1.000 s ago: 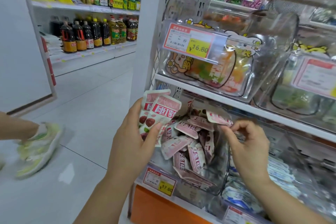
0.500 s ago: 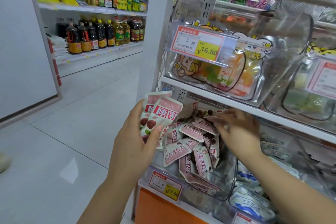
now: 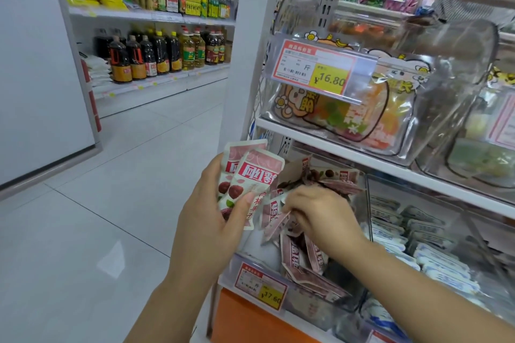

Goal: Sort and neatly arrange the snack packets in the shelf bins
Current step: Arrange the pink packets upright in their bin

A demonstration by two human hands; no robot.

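At the near left end of the lower shelf, a clear bin point(image 3: 259, 250) is filled with a jumbled heap of loose packets point(image 3: 309, 255) — pink-and-white sachets lying at every angle, some tipped on end. Two matching packets point(image 3: 252, 175) are held upright in the left hand point(image 3: 206, 220), just left of the bin mouth. They are fanned one over the other and clamped between the thumb on the printed face and the fingers behind. The right hand point(image 3: 320, 211) is set into the heap with its fingers curled downward. One packet edge appears to be pinched at the fingertips, though the grip is partly hidden by the knuckles.

The sachets are judged to be light, thin and crinkly, with a glossy film that is likely to slide when stacked. They are best taken by a flat sealed end or along a side edge, so that the soft filling is not squeezed and the faces can be aligned.

A red-and-yellow price label point(image 3: 260, 285) is fixed to the bin's front. Blue-and-white packets point(image 3: 434, 262) are seen in the neighbouring bin to the right, and an orange panel point(image 3: 250, 323) runs below. Overhead, a white shelf board point(image 3: 348, 153) carries an upper bin point(image 3: 418, 120) of mixed coloured sweets, leaving little headroom. To the left lies a pale tiled floor point(image 3: 97, 217). Far across the aisle, bottles point(image 3: 156, 53) of sauce and oil are ranged on shelves.
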